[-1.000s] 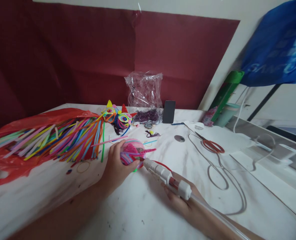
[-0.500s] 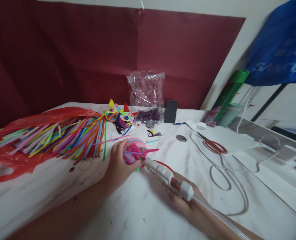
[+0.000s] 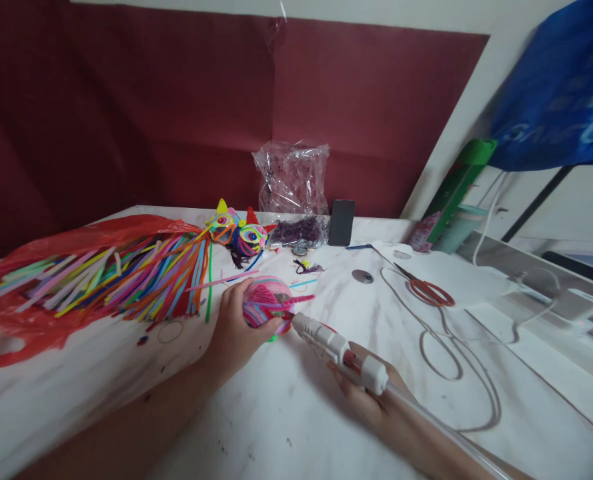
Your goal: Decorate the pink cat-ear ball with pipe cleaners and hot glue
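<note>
My left hand (image 3: 243,327) is closed around a round pink and blue ball (image 3: 262,301) wound with pipe cleaners, a pink fuzzy spike (image 3: 301,301) sticking out to its right. In my right hand (image 3: 363,393) is a white hot glue gun (image 3: 329,343), gripped from below and behind. Its nozzle points at the ball near my left thumb; whether it touches cannot be told. A clear glue stick (image 3: 441,423) runs out of the gun's back end. My right fingers are partly hidden behind the gun.
Colourful pipe cleaners (image 3: 141,273) lie on a red plastic bag (image 3: 36,333) at left. Two decorated balls (image 3: 250,239) sit behind, near a clear bag (image 3: 296,177) and a phone (image 3: 341,223). At right are red-handled scissors (image 3: 429,292) and a looped white cable (image 3: 441,360).
The ball and my left hand have shifted slightly left. The glue gun's nozzle now shows a little more apart from the spike; both hands keep their grips.
</note>
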